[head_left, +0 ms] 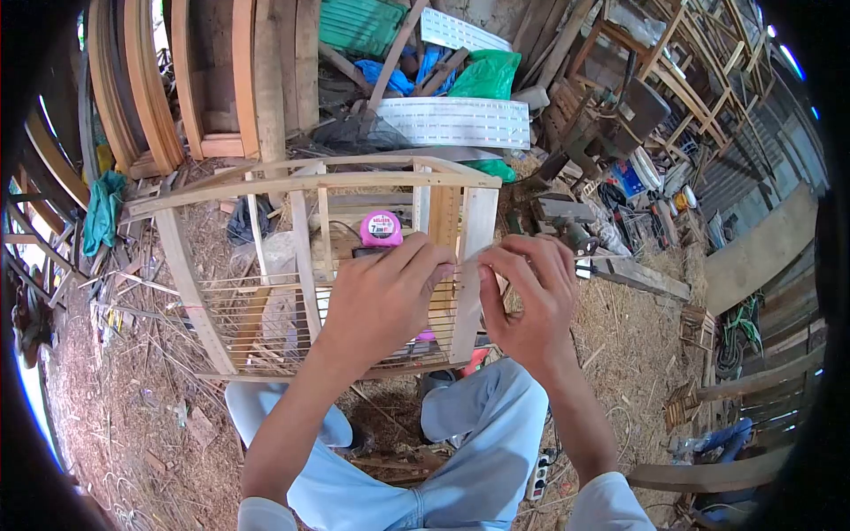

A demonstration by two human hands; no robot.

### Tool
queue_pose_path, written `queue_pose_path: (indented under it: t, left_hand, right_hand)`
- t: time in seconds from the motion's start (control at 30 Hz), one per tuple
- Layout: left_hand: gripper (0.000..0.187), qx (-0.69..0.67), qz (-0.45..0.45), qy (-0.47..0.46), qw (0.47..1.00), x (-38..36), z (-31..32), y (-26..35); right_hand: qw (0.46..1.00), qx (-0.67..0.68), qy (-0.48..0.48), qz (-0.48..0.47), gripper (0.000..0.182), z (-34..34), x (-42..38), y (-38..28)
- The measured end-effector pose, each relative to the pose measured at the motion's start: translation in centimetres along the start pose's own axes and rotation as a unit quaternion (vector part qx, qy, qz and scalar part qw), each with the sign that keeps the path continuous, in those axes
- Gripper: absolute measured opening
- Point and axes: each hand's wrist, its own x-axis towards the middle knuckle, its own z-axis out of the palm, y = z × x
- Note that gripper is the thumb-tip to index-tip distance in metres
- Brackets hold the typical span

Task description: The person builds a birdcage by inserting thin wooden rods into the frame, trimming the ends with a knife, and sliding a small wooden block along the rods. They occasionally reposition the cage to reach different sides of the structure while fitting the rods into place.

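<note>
Single head-worn view, forward and down, close above the wooden cage frame [310, 186].

You had a pale wooden cage frame [305, 181] in front of your knees, unpainted, with a flat top rail, curved side pieces and upright slats. Thin wire bars ran in close horizontal rows across its lower front, held between the uprights. The frame stood roughly upright, tilted a little toward you, on the sawdust-strewn ground. One wide upright slat [472, 265] at its right corner sat between your hands, with a thin wire [469, 258] crossing to it at fingertip level.
</note>
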Motion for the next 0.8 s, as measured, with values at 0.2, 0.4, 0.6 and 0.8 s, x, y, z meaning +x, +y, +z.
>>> queue_pose_path:
  t: [0.2,0.4,0.6,0.8]
  left_hand:
    - [0.010,0.013,-0.004,-0.021,1.000,0.0,0.1,0.1]
    - [0.012,0.011,-0.004,-0.005,1.000,0.1,0.0,0.2]
    - [0.012,-0.005,0.009,0.006,1.000,0.0,0.1,0.1]
    - [0.012,-0.003,0.008,0.006,1.000,0.0,0.0,0.0]
  right_hand:
    - [0.995,0.077,0.018,0.058,0.023,1.2,-1.0,-0.2]
    - [0.989,0.118,0.032,0.080,0.028,1.6,-0.9,-0.5]
    - [0.989,0.120,0.034,0.078,0.028,1.6,-0.9,-0.7]
    - [0.986,0.136,0.029,0.097,0.027,1.6,-1.1,-0.6]
